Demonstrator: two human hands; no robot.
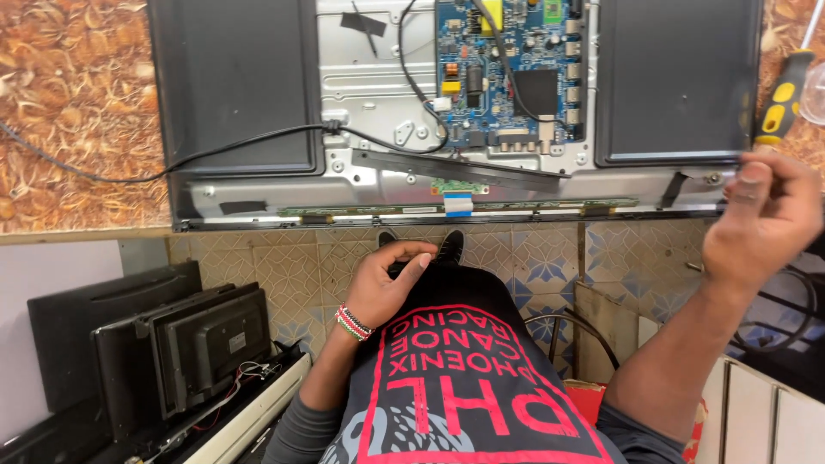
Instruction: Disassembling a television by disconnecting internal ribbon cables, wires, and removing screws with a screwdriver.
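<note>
a: what fills the upper frame?

b: an opened flat television (258, 103), back up on the patterned table (77, 103), with a blue circuit board (507, 69) at upper centre.

a: the hands?

b: right hand (760, 219) at the right edge touches the set's lower right corner, grip pinched together there. left hand (387, 283) rests on the dark shirt at centre, fingers loosely curled, clamped on nothing.

a: smaller things?

b: a yellow-handled screwdriver (784, 103) at upper right.
</note>
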